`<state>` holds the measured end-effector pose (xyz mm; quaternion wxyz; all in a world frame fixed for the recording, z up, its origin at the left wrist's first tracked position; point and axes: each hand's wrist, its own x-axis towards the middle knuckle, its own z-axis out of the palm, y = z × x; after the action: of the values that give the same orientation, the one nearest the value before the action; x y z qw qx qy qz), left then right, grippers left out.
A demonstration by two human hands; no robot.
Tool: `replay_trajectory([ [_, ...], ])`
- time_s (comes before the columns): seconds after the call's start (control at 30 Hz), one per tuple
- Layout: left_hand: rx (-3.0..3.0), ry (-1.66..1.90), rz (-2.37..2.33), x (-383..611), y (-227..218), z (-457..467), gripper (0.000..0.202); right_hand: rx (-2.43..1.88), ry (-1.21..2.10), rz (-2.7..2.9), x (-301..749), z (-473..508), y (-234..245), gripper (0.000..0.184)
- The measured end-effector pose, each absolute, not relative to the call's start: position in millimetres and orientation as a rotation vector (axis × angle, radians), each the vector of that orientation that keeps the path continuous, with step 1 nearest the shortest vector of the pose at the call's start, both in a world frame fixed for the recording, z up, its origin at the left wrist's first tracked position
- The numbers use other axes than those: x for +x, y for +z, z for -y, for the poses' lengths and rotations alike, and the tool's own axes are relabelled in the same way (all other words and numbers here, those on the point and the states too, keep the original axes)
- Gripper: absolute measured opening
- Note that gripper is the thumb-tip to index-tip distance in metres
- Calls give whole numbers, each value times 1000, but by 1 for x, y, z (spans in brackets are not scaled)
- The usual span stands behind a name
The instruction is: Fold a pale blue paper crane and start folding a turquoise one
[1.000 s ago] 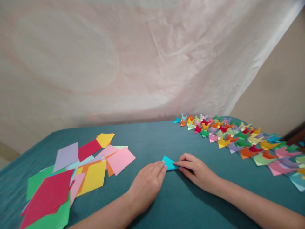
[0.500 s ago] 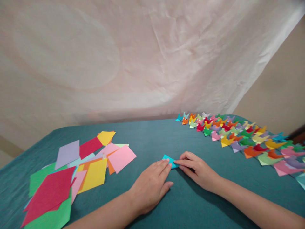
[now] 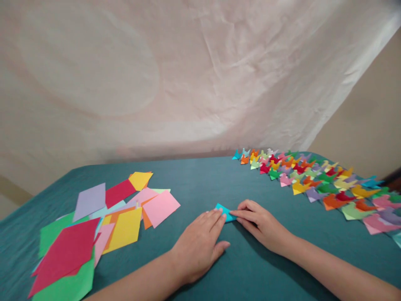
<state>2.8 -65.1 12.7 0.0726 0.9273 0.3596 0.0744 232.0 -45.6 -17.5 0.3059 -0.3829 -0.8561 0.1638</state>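
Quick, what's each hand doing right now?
Left hand: open, flat, fingertips pressing the small folded turquoise paper piece.
Right hand: open, fingertips pressing the same paper's right end, not gripping.

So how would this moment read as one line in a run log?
left hand: flat, fingertips on blue paper | right hand: fingertips on it | sheets: left | folded figures: right | table: teal
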Motion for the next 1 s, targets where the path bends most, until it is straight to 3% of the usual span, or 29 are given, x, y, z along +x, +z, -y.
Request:
replay_trajectory([
  [1.0,2797,285,-1084,2,9,66,51,-1005,409,2271,233,45,-19,29],
])
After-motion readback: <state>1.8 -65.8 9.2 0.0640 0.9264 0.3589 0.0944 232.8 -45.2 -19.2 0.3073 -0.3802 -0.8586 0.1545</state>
